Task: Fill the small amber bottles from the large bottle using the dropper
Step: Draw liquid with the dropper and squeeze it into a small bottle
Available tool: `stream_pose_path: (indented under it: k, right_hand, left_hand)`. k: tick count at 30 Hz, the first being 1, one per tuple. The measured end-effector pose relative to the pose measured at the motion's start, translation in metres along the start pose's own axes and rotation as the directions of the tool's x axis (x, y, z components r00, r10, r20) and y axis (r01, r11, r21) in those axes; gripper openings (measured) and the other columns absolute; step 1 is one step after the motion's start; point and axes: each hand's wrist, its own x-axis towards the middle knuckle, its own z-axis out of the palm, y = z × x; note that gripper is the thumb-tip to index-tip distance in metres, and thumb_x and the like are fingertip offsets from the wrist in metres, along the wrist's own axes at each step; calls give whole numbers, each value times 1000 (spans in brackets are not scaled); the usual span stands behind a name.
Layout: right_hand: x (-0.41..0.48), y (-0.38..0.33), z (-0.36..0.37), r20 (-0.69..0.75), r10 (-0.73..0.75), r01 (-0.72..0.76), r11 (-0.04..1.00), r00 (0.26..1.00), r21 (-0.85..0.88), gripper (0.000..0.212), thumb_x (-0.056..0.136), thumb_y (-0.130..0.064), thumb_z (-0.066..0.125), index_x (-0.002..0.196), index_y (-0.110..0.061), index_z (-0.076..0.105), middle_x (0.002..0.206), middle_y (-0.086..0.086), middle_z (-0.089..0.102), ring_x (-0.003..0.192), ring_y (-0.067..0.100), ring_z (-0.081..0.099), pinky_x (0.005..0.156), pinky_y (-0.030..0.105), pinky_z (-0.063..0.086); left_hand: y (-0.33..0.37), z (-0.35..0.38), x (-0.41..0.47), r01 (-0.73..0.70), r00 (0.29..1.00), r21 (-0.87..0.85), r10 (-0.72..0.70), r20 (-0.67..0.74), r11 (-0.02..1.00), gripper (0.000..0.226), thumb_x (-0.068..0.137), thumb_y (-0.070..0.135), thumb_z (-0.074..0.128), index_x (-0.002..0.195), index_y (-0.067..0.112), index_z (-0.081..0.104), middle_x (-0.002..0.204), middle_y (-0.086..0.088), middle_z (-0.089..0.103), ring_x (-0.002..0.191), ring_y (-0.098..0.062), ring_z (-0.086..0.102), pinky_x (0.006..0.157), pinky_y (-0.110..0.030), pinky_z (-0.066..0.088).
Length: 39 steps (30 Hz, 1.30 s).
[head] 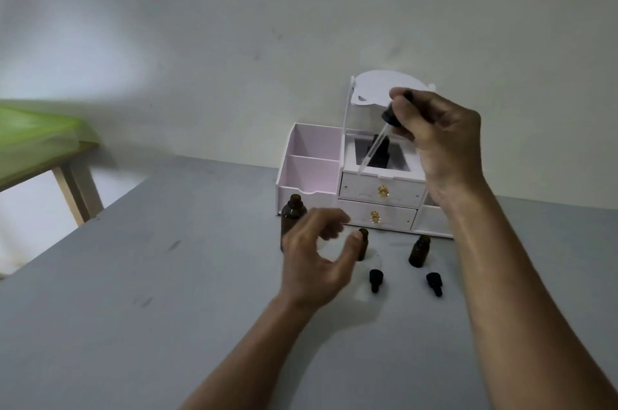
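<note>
Dropper (388, 118) held up high over the back of the desk (167, 276), its glass tube slanting down and to the left in front of the white organiser (378, 190) that stands against the back edge. The right hand (441, 138) pinches it at the black collar, with a fingertip on the rubber bulb; whether the tube holds liquid cannot be told. The large bottle (293, 215) stands uncapped near the organiser's left front corner, and the near small bottle (363, 244) is just right of it. The left hand (314, 259) is blurred, its fingers curved in a loose C and gripping nothing, with the thumb at that bottle's neck. A second small bottle (419, 250) stands further right, and two black caps (375, 280) lie towards the front edge. The step looks like delivering into the near bottle. It would go best if the left hand takes the bottle by its body, the tip comes straight down over the mouth, and the bulb is pressed only once the tip is inside.
</note>
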Motion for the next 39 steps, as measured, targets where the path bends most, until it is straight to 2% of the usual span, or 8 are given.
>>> stream_pose_path:
  k: [4,7,14,19,25,30,34,39]
  right_hand:
    - [-6,20,-28,9,130,-129,989,992,-72,11,88,-15,74,93,-25,77,86,-6,78,89,17,75,88,32,60]
    - [-13,38,-35,-2,195,-193,973,981,-122,9,85,-16,77,90,-24,78,85,-4,79,88,19,76,89,36,61]
    - [-17,64,-36,31,245,-232,946,969,-226,9,84,-19,78,87,-27,77,89,-1,78,87,19,75,85,38,62]
    - [-20,71,-37,31,265,-250,937,964,-244,8,84,-18,78,92,-21,78,88,0,78,86,16,75,83,35,62]
    - [-23,74,-36,52,291,-271,931,955,-247,8,85,-14,77,92,-18,77,82,-5,77,77,9,76,79,28,62]
    - [-24,80,-34,56,292,-261,913,955,-313,10,85,-16,78,93,-12,79,85,4,78,80,16,77,84,36,62]
    - [-24,80,-34,50,245,-208,900,968,-382,11,83,-16,79,93,-10,80,85,3,78,82,17,75,87,36,61]
    - [-23,79,-31,48,199,-158,884,979,-440,14,83,-14,79,94,-6,80,87,7,76,76,12,68,82,33,59]
  left_hand:
    - [-6,28,-9,446,853,88,-452,260,891,63,86,34,76,142,35,50,137,10,55,117,-8,56,99,-27,52]
    - [-17,35,-1,571,754,109,-572,324,814,74,85,27,79,150,28,43,149,1,51,131,-16,52,107,-31,43]
    - [-30,41,9,606,690,132,-601,404,785,62,82,20,81,139,21,57,136,0,64,119,-13,60,100,-25,45]
    - [-32,39,8,601,694,114,-587,418,791,55,83,18,80,134,20,61,133,1,66,115,-9,59,100,-25,47]
    - [-31,39,8,577,715,105,-563,415,810,46,84,15,79,128,19,66,110,13,66,97,0,61,85,-9,48]
    - [-34,40,7,537,735,139,-542,406,832,43,86,12,76,128,17,67,122,4,71,95,2,62,82,-2,44]
    - [-35,40,8,540,731,136,-543,413,831,42,87,12,76,128,17,67,122,4,71,96,3,62,96,-13,46]
    - [-35,41,7,540,735,130,-542,407,831,42,87,13,75,128,17,67,123,3,71,100,0,63,96,-15,46]
